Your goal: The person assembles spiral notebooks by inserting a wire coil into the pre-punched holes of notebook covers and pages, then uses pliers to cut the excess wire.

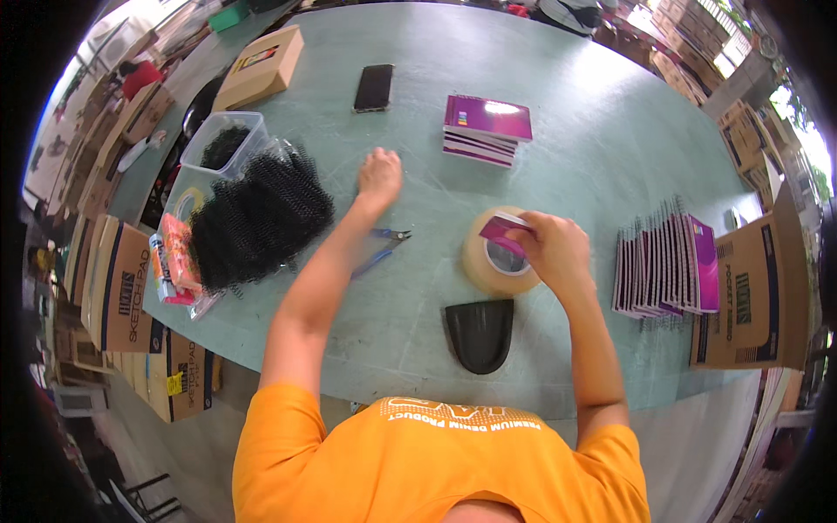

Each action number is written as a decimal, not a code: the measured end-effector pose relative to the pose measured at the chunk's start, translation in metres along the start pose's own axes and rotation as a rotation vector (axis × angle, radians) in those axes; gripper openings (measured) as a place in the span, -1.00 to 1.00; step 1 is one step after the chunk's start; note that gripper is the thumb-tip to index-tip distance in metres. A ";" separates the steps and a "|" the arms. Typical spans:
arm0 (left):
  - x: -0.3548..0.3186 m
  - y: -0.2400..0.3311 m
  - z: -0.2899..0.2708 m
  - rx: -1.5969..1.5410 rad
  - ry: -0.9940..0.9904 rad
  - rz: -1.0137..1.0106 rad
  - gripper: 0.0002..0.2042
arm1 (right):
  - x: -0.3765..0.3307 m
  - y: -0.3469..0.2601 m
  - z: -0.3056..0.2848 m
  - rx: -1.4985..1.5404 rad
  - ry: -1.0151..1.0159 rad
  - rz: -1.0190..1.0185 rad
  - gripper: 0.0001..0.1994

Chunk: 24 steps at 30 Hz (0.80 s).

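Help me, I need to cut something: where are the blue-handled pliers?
In the head view, the blue-handled pliers lie mid-table, just below the left hand, left of the tape roll.

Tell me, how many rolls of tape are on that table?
2 that I can see. A wide tan roll lies under the right hand, which holds a purple notebook over it. A smaller yellowish roll lies beside the black coils. Others may be hidden.

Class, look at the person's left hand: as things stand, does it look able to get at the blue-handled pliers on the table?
Probably yes. The left hand rests on the table just beyond the pliers, which lie uncovered beside that forearm. Nothing sits between them; the right hand is busy at the tape roll.
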<state>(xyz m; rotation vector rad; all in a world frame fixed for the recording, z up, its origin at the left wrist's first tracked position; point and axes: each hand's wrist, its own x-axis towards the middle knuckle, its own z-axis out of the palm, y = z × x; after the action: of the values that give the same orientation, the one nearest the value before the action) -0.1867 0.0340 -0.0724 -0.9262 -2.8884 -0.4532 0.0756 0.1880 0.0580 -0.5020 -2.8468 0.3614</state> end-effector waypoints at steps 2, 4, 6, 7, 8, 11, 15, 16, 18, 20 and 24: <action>-0.023 0.039 -0.009 -0.107 -0.004 0.175 -0.77 | 0.002 0.005 0.010 -0.009 0.023 -0.002 -0.82; -0.048 0.064 -0.035 -0.431 0.091 0.267 -0.78 | 0.001 0.004 0.005 0.022 -0.060 0.032 -0.81; -0.073 0.084 -0.068 -0.676 0.099 0.307 -0.79 | -0.002 0.000 0.000 0.122 -0.073 0.044 -0.82; -0.084 0.093 -0.087 -0.756 0.063 0.307 -0.79 | -0.003 -0.002 -0.002 0.206 -0.041 0.038 -0.83; -0.094 0.098 -0.097 -0.833 0.031 0.304 -0.79 | -0.004 -0.003 -0.003 0.291 -0.006 0.027 -0.84; -0.113 0.108 -0.098 -0.869 0.027 0.390 -0.79 | -0.002 0.003 0.001 0.365 -0.041 0.078 -0.83; -0.120 0.112 -0.096 -0.907 -0.022 0.284 -0.84 | -0.002 0.000 -0.001 0.369 -0.031 0.036 -0.84; -0.121 0.112 -0.095 -0.902 0.002 0.299 -0.84 | -0.002 -0.003 -0.004 0.376 -0.045 0.040 -0.84; -0.122 0.113 -0.094 -0.874 0.027 0.299 -0.84 | -0.003 -0.006 -0.008 0.377 -0.051 0.040 -0.84; -0.124 0.113 -0.093 -0.829 0.032 0.266 -0.81 | -0.005 -0.007 -0.008 0.367 -0.035 0.032 -0.85; -0.123 0.111 -0.096 -0.863 -0.113 0.186 -0.65 | -0.007 -0.010 -0.011 0.378 0.007 -0.015 -0.85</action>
<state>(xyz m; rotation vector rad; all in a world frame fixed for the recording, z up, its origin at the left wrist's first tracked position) -0.0242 0.0228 0.0284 -1.3070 -2.6182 -1.7384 0.0819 0.1789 0.0698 -0.4027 -2.6781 0.8691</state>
